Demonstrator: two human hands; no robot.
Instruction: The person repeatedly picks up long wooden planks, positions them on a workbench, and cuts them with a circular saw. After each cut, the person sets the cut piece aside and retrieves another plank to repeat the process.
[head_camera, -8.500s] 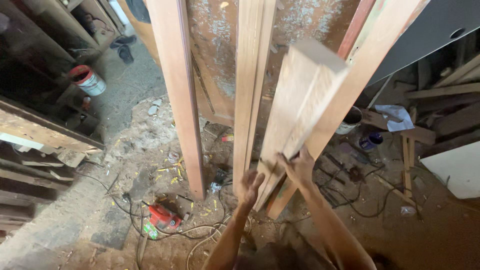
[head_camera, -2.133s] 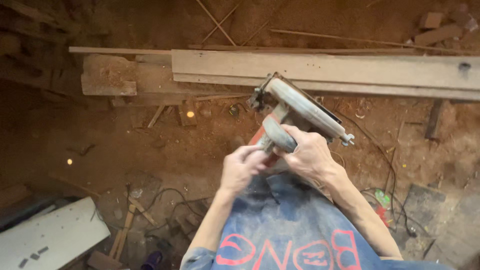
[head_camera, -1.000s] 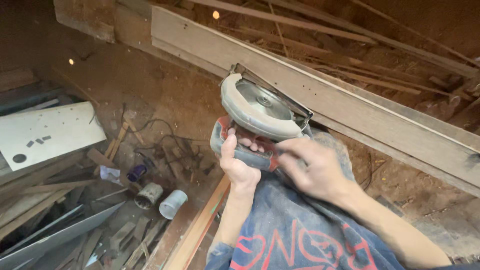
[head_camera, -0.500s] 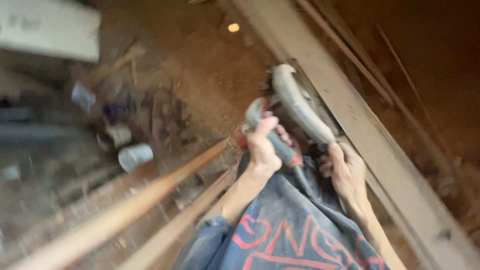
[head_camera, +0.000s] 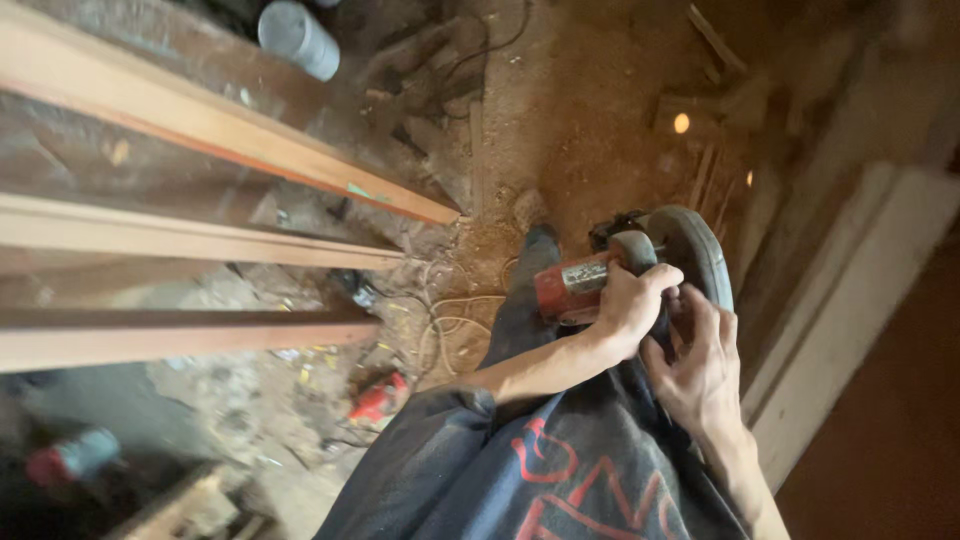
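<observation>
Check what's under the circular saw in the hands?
Below the circular saw show the person's dark trouser leg, sawdust-covered floor and tangled cord. The left hand and right hand cover its handle and underside; the blade is hidden.

Three long timber planks (head_camera: 230, 145) run in from the left, ends near frame centre; top one reddish, middle (head_camera: 200, 240) paler, bottom (head_camera: 180, 335) in shadow. Grey cylindrical can (head_camera: 298, 38) lying on the dirt floor (head_camera: 560, 120) top left. Tangle of pale cable (head_camera: 450, 320) below the plank ends. Small red tool (head_camera: 378, 398) on the ground, lower centre. Pale board (head_camera: 850, 300) slants along the right edge. Wood scraps (head_camera: 185, 505) bottom left, blurred
</observation>
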